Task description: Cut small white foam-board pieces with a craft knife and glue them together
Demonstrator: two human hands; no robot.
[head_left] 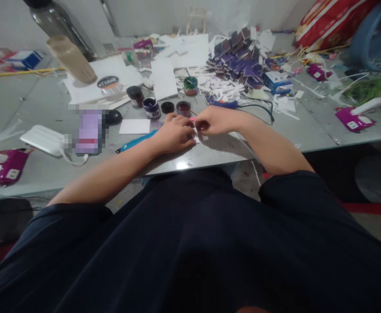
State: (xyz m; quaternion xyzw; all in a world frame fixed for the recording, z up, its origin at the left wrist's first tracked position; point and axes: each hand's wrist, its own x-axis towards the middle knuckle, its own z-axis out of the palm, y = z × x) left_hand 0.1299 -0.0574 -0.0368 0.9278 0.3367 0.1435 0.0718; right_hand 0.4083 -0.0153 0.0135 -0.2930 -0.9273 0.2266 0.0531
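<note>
Near the middle of the bench's [221, 152] front edge, we hold our left hand [177, 133] and right hand [215, 120] close together, fingers half curled; a white piece [197, 139] shows at the fingertips, but we cannot tell whether either hand grips it. Jars [151, 108] crowd just behind, a blue tool [138, 140] lies beside our left forearm, and a purple heap [239, 63] rises toward the back edge.

Grey table [311, 134] was heavily loaded. Small white piece [196, 139] was seen near front edge. White card [134, 126] was placed just beyond blue cutter [138, 141]. Open dark-blue jar [152, 109] and black lid [168, 107] were set behind. Power bank [42, 140] was parked left, magenta device [353, 119] right.
</note>
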